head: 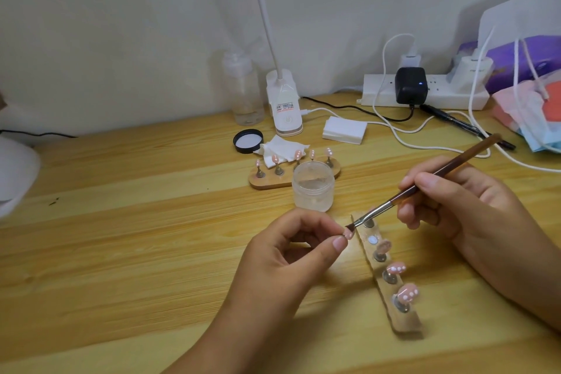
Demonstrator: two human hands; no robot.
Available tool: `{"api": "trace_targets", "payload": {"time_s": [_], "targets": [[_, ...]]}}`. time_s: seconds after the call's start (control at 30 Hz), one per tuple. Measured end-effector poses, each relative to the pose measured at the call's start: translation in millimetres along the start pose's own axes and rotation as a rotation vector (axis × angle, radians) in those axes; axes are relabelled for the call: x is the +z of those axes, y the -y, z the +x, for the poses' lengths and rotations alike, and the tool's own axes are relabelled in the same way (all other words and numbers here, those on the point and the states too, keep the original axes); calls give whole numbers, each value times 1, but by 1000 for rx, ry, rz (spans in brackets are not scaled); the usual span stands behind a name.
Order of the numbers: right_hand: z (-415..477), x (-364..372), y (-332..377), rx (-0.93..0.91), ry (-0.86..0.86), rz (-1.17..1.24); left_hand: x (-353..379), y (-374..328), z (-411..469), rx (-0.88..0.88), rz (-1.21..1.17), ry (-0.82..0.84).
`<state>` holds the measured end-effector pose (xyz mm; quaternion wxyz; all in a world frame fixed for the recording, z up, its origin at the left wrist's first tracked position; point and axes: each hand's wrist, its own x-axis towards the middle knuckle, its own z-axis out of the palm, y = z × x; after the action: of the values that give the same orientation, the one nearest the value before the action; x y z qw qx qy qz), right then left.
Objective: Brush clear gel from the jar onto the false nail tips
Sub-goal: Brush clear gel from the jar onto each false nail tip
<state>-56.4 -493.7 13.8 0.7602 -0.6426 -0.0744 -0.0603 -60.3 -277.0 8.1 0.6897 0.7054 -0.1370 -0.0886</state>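
Pinching a pink nail tip [348, 234] between thumb and forefinger, the left hand [291, 255] holds it against the brush [473, 158] bristles; the right hand [467, 209] grips the handle with curled fingers [408, 212]. The open jar [313, 185] stands on the worktop [151, 222] just beyond both sets of fingers.

Counter [121, 222] is noted as light wood, grained, matt. Jar [313, 187] is logged as frosted translucent plastic. Brush [425, 182] is marked with a glossy brown handle and a shiny metal ferrule. Nail tips [408, 293] are tagged glossy pink. Holder strip [408, 325] is recorded as wood with metal pegs.
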Motion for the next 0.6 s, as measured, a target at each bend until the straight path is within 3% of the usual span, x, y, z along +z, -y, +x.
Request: {"api": "trace_targets", "payload": {"time_s": [0.17, 0.4, 0.6], "targets": [[1, 1, 2, 6, -66, 75, 0, 0, 0, -4, 1, -8], [-2, 5, 7, 29, 40, 93, -1, 0, 0, 8, 15, -7], [-1, 2, 2, 20, -33, 49, -1, 1, 0, 3, 7, 0]]}}
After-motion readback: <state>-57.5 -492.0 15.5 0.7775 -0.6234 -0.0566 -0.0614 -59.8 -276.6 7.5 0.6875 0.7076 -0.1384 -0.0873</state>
